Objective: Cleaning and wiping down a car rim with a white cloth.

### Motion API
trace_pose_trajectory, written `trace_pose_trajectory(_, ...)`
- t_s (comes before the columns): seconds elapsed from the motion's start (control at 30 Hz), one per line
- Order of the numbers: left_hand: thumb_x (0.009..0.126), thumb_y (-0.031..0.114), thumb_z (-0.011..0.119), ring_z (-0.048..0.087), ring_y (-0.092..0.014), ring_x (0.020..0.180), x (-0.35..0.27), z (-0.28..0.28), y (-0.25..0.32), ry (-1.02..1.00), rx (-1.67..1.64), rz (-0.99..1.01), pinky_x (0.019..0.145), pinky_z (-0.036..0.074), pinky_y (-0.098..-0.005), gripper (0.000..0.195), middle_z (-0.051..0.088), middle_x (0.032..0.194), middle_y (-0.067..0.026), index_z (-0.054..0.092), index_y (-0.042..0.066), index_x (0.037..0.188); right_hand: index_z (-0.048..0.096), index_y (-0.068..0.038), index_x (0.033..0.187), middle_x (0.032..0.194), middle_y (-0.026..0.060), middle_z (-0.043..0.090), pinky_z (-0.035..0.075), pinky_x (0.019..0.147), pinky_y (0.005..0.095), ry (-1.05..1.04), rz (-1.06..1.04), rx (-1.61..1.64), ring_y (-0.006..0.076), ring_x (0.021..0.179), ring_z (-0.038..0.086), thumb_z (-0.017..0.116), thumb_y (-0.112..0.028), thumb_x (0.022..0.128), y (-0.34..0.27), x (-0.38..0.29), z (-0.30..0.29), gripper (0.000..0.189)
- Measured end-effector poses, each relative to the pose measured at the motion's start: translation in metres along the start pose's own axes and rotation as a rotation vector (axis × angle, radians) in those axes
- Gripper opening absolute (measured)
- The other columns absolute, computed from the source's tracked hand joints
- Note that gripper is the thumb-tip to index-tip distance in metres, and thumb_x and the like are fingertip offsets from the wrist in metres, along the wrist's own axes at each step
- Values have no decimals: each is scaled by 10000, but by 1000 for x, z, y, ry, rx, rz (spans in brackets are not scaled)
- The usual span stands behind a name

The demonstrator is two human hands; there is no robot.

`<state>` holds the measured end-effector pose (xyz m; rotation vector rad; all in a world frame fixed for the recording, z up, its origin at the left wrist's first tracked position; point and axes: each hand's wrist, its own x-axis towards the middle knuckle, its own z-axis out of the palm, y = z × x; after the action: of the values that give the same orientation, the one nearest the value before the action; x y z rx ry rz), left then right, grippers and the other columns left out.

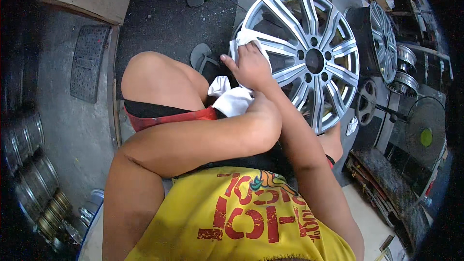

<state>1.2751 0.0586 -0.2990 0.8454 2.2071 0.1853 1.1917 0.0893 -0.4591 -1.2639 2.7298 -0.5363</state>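
Observation:
A silver multi-spoke alloy wheel [314, 38] with grey recesses between its spokes lies face up before me. My right hand [252, 66] presses a white cloth [250, 37] onto the left edge of its rim, fingers over the cloth and thumb out to the side. My left hand [264, 107] bends at the wrist beside my right forearm, its fingers hidden. Against it is a bunched white cloth [232, 100], which hangs over my knee area. Whether the two cloth parts are one piece I cannot tell.
More alloy wheels [385, 41] stand at the right, near a floor fan [426, 136]. At left are stacked wheel rims [36, 181] and a dark mat [90, 63]. A grey flip-flop [201, 56] lies by my knee. A small white scrap [351, 126] rests by my foot.

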Motion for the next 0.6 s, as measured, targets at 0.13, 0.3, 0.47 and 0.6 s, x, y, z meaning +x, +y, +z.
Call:
trace_pose_trajectory(0.13,828,178,643,652,-212,987,10,6,7,9,18,-73,865,418,-439,232,710,1067,-25,746,150,1034,579,101,1066,1116,301,584,403,998,447,-66,53,63,430,1103,535,543,-514,902,6,14,-7,637)
trace_pose_trajectory(0.3,831,183,637,652,-202,988,6,5,0,2,30,-65,851,415,-426,228,713,1046,-25,748,158,1029,591,100,1041,1100,298,591,423,977,444,-149,19,37,432,1087,542,549,-527,894,-4,3,-14,645)
trace_pose_trajectory(0.47,829,184,631,671,-208,922,11,12,4,72,45,-98,816,426,-426,196,724,967,-18,754,155,979,594,107,1054,1113,300,592,420,991,437,-208,5,77,435,1116,532,535,-547,896,-1,15,-17,675)
trace_pose_trajectory(0.6,818,163,615,687,-223,852,10,4,-17,187,19,-211,777,442,-425,166,725,899,-27,753,146,908,583,118,1100,1154,300,586,405,1017,431,-54,-34,-30,420,1160,520,495,-585,904,28,66,-10,735)
